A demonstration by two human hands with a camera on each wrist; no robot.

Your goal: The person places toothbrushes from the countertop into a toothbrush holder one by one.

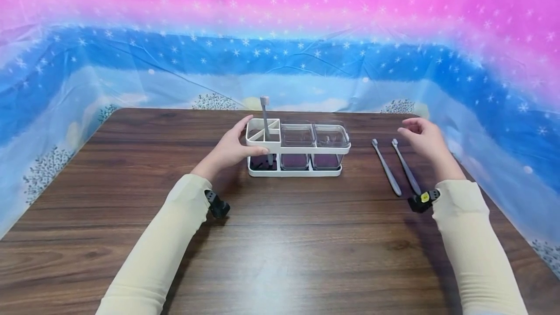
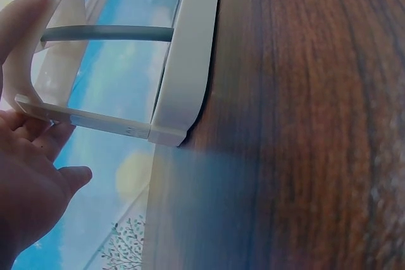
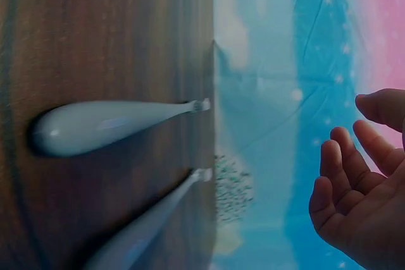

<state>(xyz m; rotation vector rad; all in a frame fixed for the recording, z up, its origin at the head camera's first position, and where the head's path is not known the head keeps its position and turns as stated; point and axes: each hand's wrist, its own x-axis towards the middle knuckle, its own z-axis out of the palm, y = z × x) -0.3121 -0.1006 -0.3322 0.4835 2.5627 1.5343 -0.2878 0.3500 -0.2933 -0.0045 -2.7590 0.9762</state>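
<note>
A white two-tier toothbrush holder (image 1: 302,150) stands on the table, with one grey toothbrush (image 1: 265,115) upright in its divided left section, bristles at the top. My left hand (image 1: 227,148) grips the left end of the upper tier, thumb across the front and fingers round the back. In the left wrist view, the brush handle (image 2: 107,33) reaches down to the base. To the right, two more grey toothbrushes, one on the left (image 1: 386,169) and one on the right (image 1: 406,166), lie side by side on the table. My right hand (image 1: 428,142) hovers near their heads, fingers loosely bent, holding nothing.
Two clear cups, a middle one (image 1: 297,136) and a right one (image 1: 331,136), sit in the holder. The brown wooden table (image 1: 280,237) is bordered at the back and sides by a pink and blue snowflake-patterned cloth (image 1: 280,57).
</note>
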